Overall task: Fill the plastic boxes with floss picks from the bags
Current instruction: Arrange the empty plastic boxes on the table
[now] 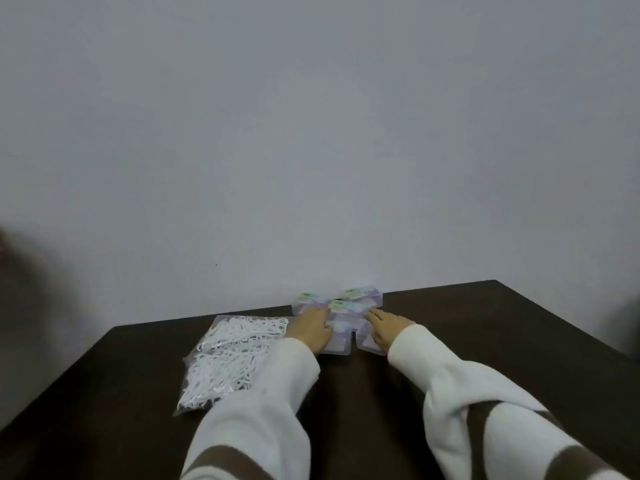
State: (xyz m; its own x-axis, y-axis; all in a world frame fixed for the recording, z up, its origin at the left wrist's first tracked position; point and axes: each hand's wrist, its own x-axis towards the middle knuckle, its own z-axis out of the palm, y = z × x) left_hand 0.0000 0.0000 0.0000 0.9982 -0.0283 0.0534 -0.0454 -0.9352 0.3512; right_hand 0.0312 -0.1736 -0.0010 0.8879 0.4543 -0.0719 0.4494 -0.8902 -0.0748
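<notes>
Dark brown table [485,341] stands against a plain grey-white wall [311,116]. From my remote view I note a cluster of clear plastic boxes [349,308] with coloured labels at the table's 12 o'clock edge, touching one another. My left hand [310,329] lies flat on the boxes at the cluster's 8 o'clock, fingers straight; my right hand [384,329] lies likewise at 4 o'clock. Both hands are apart, gripping nothing. One clear bag of white floss picks [232,355] lies just beside the left sleeve [263,410].
</notes>
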